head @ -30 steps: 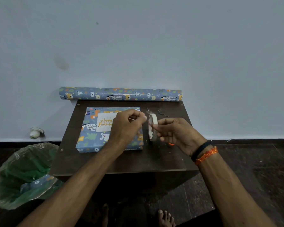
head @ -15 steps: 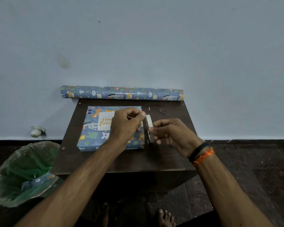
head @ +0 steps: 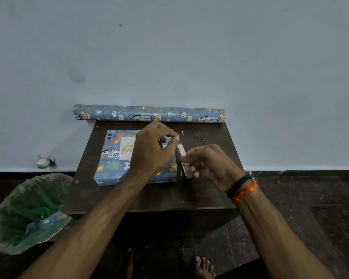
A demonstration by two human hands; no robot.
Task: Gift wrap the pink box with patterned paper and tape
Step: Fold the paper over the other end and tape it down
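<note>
Head view: we see the flat rectangular box wrapped in blue animal-patterned paper (head: 117, 158) lying on the dark brown wooden table (head: 159, 194), partly beneath the left hand (head: 151, 150). Just right of the box, the right hand (head: 212, 164) grips a white roll of tape (head: 183, 158) held on edge, while the left hand's curled fingertips pinch at the roll's top. A long roll of matching patterned paper (head: 149, 114) lies along the table's far edge.

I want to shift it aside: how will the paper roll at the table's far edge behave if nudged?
The paper roll is a long cylinder lying on its side, so it would probably roll. Both ends overhang the table, so it may drop off. It looks light.
</note>
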